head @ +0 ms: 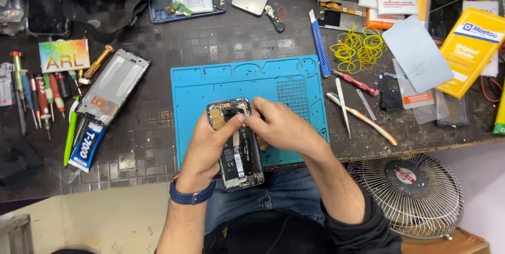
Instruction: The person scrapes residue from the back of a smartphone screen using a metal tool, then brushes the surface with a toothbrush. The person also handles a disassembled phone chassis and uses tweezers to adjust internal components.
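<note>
Left hand grips an opened smartphone, back cover off, held over the near edge of the blue repair mat. Right hand fingers pinched at the phone's upper part by the camera area; can't tell what's between them. Tweezers lie right of the mat.

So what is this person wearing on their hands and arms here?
Both hands are bare, with no gloves or rings visible. The left hand has a dark blue strap around the wrist, like a watch band, with its buckle side up; that forearm is uncovered. The right hand has a bare forearm too, with a dark sleeve pushed up near the elbow.
</note>
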